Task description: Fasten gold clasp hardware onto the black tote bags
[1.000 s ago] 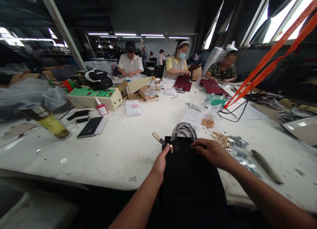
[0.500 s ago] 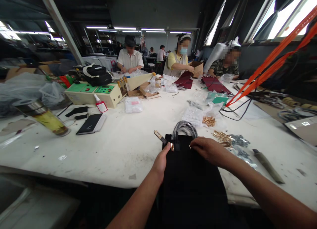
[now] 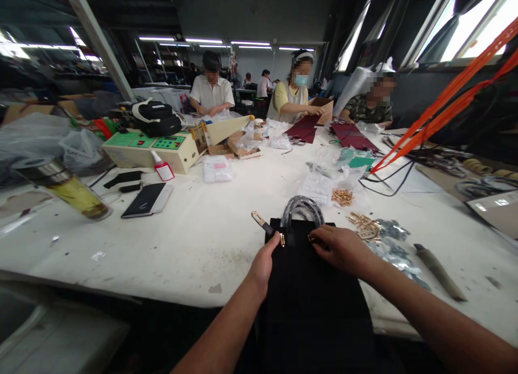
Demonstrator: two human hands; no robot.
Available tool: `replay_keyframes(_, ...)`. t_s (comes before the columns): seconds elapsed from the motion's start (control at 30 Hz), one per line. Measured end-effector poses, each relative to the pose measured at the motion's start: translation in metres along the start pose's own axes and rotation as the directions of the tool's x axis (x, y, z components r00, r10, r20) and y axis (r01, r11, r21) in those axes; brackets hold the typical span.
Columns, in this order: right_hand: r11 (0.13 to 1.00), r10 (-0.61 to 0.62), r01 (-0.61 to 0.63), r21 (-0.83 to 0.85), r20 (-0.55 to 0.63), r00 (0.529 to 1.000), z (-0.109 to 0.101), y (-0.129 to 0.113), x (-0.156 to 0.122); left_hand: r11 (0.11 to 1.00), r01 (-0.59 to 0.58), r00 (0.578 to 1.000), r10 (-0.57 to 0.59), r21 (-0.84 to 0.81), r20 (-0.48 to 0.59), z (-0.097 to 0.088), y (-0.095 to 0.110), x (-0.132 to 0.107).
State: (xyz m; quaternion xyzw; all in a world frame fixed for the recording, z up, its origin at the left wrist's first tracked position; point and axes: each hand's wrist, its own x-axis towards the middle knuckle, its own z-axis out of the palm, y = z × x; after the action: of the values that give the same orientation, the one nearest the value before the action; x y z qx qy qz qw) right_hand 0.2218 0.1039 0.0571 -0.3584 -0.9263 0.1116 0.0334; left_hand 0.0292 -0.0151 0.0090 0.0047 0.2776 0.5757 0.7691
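The whole view had tilted slightly, lifting the far end of the room in the frame, and the hands of the co-worker in the yellow top had moved further along a cardboard sheet; the person's own hands had barely shifted. A flat black fabric tote bag lay on the white worktop, its lower end running past the worktop's edge toward the person, probably to bring its top edge within reach of both hands. Its glossy dark looped handles pointed away. The left hand was narrowly closed at the upper left corner, beside a small gold fitting. The right hand lay across the upper right corner, curled inward. Both touched the bag, but the fingers hid whether they pinched a fitting or only pressed the fabric. A dark strap with a gold tip stuck out to the left. Loose gold metal fittings and crumpled silver foil scraps lay just to the right, conveniently close.
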Motion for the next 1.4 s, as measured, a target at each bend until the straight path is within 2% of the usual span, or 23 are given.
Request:
replay_keyframes(0.23,0.999,-0.027,0.028,-0.043,0.02,0.999,0.008,0.007,0.003,0.999,-0.03,0.999,0.03,-0.017,-0.017,0.002,0.0,0.001)
replay_keyframes(0.4,0.997,-0.058,0.058,0.059,0.0,0.998,0.014,0.011,-0.002,1.0,0.022,0.999,-0.022,-0.018,0.034,0.002,0.0,0.0)
replay_keyframes(0.6,0.999,-0.018,0.02,0.035,-0.06,0.998,0.019,0.001,-0.004,1.0,-0.023,0.996,0.024,-0.014,0.083,-0.005,-0.004,0.004)
replay_keyframes(0.7,1.0,0.016,-0.016,0.0,-0.089,0.996,0.021,-0.007,-0.003,0.999,-0.04,0.995,0.042,-0.023,0.088,-0.001,-0.006,0.002)
replay_keyframes(0.83,0.996,0.062,-0.069,-0.058,-0.104,0.993,0.023,-0.014,-0.003,0.998,-0.06,0.997,0.061,-0.035,0.036,0.008,-0.006,-0.002)
replay_keyframes(0.97,0.999,-0.005,0.003,-0.041,-0.054,0.999,0.023,-0.008,-0.004,0.998,-0.047,0.998,0.049,-0.049,0.03,0.012,-0.006,-0.006)
replay_keyframes(1.07,0.999,-0.036,0.036,-0.007,-0.024,0.999,0.022,-0.003,-0.005,0.998,-0.056,0.998,0.057,-0.035,0.034,0.01,-0.006,-0.006)
replay_keyframes(1.27,0.999,-0.009,0.009,-0.039,-0.013,1.0,0.024,-0.008,-0.006,0.996,-0.087,0.995,0.087,-0.006,0.048,0.003,-0.007,-0.005)
replay_keyframes(1.4,0.998,0.023,-0.027,-0.051,-0.086,0.996,0.027,-0.012,-0.006,0.996,-0.085,0.993,0.085,-0.005,0.077,-0.001,-0.008,-0.002)
